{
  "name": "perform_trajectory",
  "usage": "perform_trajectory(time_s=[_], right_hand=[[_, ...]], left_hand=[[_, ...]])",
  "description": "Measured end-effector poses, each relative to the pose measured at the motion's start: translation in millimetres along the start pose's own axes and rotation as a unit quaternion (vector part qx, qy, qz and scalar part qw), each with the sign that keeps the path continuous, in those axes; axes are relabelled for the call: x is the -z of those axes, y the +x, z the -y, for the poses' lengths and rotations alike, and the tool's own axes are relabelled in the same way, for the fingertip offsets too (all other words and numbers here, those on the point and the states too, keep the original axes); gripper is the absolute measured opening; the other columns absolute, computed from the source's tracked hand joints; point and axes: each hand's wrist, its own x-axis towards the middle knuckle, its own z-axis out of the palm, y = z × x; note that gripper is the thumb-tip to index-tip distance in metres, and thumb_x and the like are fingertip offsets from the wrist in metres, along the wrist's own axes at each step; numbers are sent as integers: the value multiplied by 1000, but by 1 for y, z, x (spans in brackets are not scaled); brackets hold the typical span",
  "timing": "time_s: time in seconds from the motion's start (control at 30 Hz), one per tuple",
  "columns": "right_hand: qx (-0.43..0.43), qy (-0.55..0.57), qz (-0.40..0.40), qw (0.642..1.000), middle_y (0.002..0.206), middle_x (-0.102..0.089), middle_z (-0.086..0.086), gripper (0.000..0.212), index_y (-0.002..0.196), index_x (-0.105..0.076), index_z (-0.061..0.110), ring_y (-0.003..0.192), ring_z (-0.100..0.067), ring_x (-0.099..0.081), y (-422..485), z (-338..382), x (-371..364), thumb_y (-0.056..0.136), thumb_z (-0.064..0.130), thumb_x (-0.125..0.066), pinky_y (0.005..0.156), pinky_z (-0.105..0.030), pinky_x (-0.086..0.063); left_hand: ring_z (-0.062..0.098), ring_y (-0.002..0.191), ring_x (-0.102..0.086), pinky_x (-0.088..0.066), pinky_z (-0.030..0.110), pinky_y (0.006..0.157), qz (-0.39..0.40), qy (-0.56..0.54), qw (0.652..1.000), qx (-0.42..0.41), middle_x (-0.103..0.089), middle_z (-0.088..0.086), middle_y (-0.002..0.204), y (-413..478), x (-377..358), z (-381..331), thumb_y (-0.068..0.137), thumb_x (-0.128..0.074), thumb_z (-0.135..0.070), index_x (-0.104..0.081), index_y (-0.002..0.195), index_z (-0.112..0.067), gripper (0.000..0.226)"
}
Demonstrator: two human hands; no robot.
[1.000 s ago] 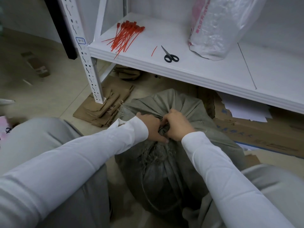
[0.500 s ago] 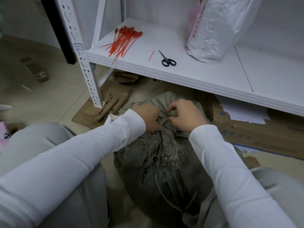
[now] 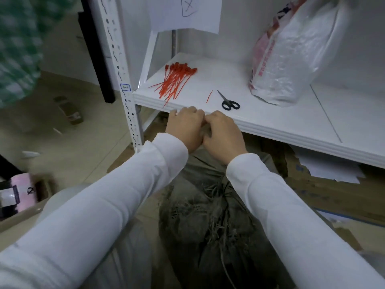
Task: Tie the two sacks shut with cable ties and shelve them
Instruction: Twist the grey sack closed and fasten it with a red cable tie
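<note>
Both grips are clamped. The left hand [image 3: 184, 128] and right hand [image 3: 224, 136] sit knuckle to knuckle, fingers curled on the gathered neck of the grey sack [image 3: 208, 215]. Whether a tie is in there I cannot tell; the fingers hide it.

The grey sack stands on the floor between the person's knees. Its long axis runs up to the hands, and the neck is just in front of the shelf [image 3: 291, 130] lip. The ties [image 3: 177, 80] lie on the shelf up and left of the hands, nearer the left one. The scissors [image 3: 229, 103] lie just beyond the right hand.

The white sack [image 3: 291, 59] stands on the shelf to the right. The post [image 3: 123, 80] closes the left side. The bare board right of the white sack looks like the roomiest spot, and the grey sack would have to clear the lip to get there.
</note>
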Motion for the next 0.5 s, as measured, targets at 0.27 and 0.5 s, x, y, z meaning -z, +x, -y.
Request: perform_trajectory(time_s=[0.27, 0.5], right_hand=[[-50, 1, -4, 999, 118, -59, -5, 28, 109, -68, 20, 108, -24, -57, 60, 12, -25, 86, 12, -56, 88, -37, -49], [-113, 59, -5, 992, 119, -64, -3, 27, 108, -69, 19, 106, -21, -60, 88, 10, -49, 85, 9, -59, 88, -31, -49]], left_hand=[[26, 109, -55, -36, 41, 97, -25, -35, 998, 48, -59, 4, 115, 35, 0, 51, 85, -56, -23, -59, 115, -16, 31], [30, 94, -62, -49, 36, 78, 21, -77, 976, 202, -65, 9, 106, 72, -33, 99, 87, -60, -29, -60, 109, -14, 26]])
